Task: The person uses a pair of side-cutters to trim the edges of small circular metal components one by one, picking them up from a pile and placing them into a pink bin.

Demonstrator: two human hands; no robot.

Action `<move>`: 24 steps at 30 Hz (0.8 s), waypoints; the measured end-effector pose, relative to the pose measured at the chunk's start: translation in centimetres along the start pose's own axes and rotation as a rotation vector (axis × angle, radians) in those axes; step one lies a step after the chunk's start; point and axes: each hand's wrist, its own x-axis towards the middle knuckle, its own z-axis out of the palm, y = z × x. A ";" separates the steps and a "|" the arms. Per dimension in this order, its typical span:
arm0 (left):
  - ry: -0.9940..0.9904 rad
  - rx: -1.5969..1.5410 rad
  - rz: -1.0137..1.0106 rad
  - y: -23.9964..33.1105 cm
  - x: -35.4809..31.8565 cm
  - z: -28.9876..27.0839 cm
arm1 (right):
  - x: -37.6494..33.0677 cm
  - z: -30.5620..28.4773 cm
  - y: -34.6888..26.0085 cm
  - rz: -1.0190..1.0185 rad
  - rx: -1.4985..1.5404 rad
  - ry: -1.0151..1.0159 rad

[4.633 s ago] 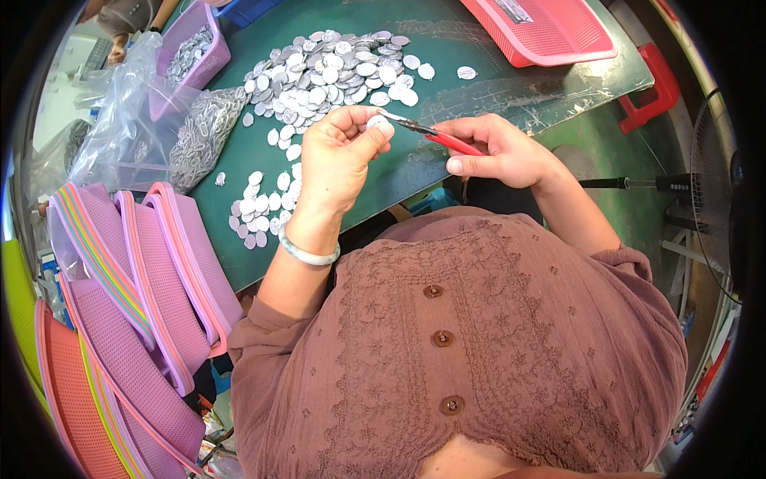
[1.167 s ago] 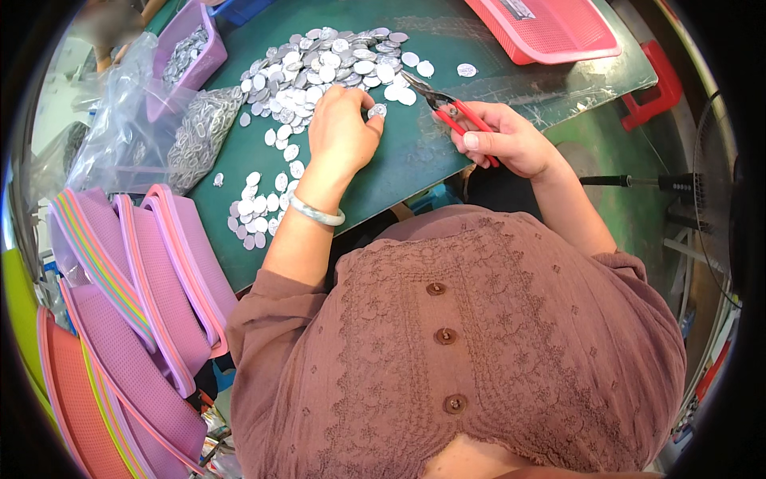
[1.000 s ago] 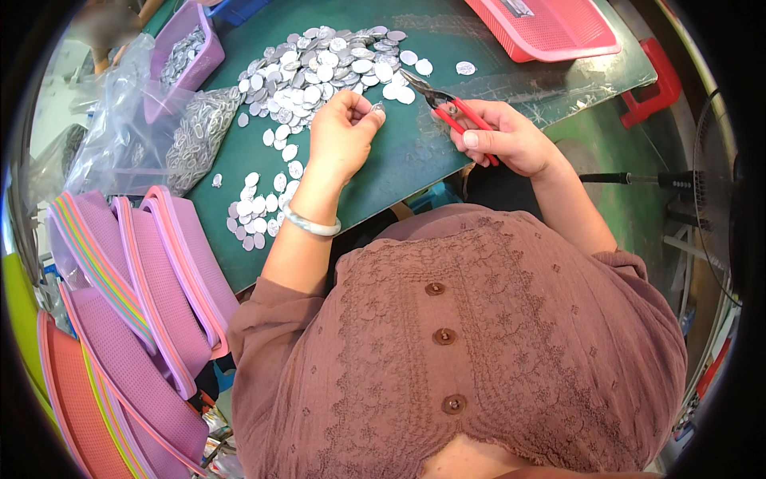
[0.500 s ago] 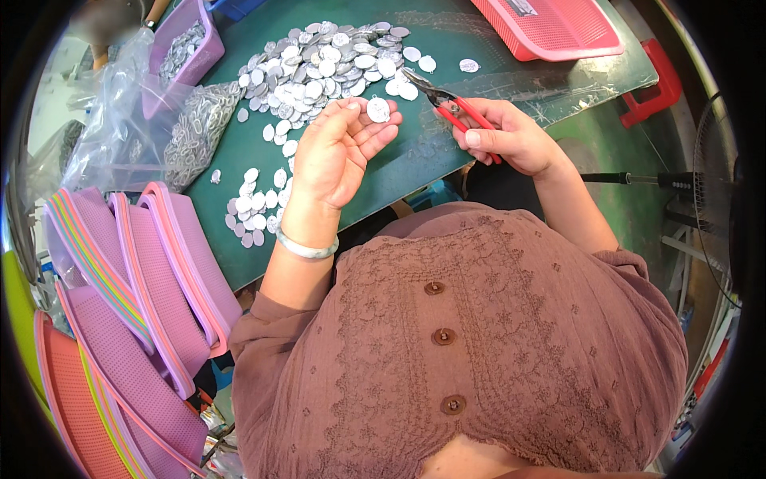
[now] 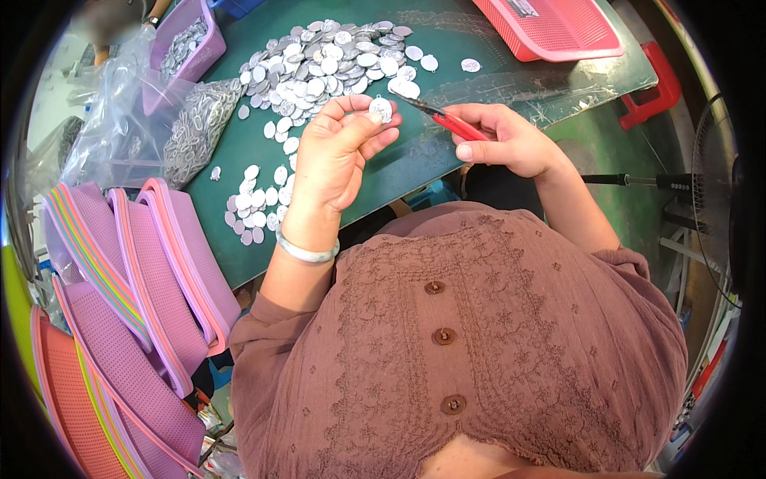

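Observation:
Between the thumb and fingers of my left hand [image 5: 341, 148] is a round silver medal [image 5: 381, 109] with a small loop at its top. My right hand [image 5: 504, 142] is wrapped round the red handles of a pair of pliers [image 5: 453, 123]. Their dark jaws point up and left, close to the medal's loop; whether they touch it I cannot tell. Just beyond both hands spreads a big heap of silver medals [image 5: 319, 68]. A smaller group of medals [image 5: 257, 199] lies left of my left wrist.
A clear plastic bag of metal links [image 5: 199, 128] rests at the table's left, beside a purple basket [image 5: 209, 49] holding small metal pieces. Stacked purple baskets [image 5: 171, 263] stand at the left. A pink basket [image 5: 558, 36] sits far right, near a red clamp [image 5: 650, 84]. A person's hand shows top left.
My left thumb has come down onto the medal, which lay on my open fingers before. The pliers' handles have closed together, and their jaws have moved down and left toward the medal.

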 end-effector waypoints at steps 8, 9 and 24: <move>0.055 0.180 0.065 -0.1 -0.3 0.3 | 0.2 0.4 0.2 -0.020 -0.144 -0.006; 0.060 0.190 0.069 -0.1 -0.3 0.3 | 0.2 0.4 0.1 -0.016 -0.149 -0.009; 0.060 0.232 0.074 0.0 -0.5 0.4 | 0.3 0.6 -0.2 -0.017 -0.170 -0.019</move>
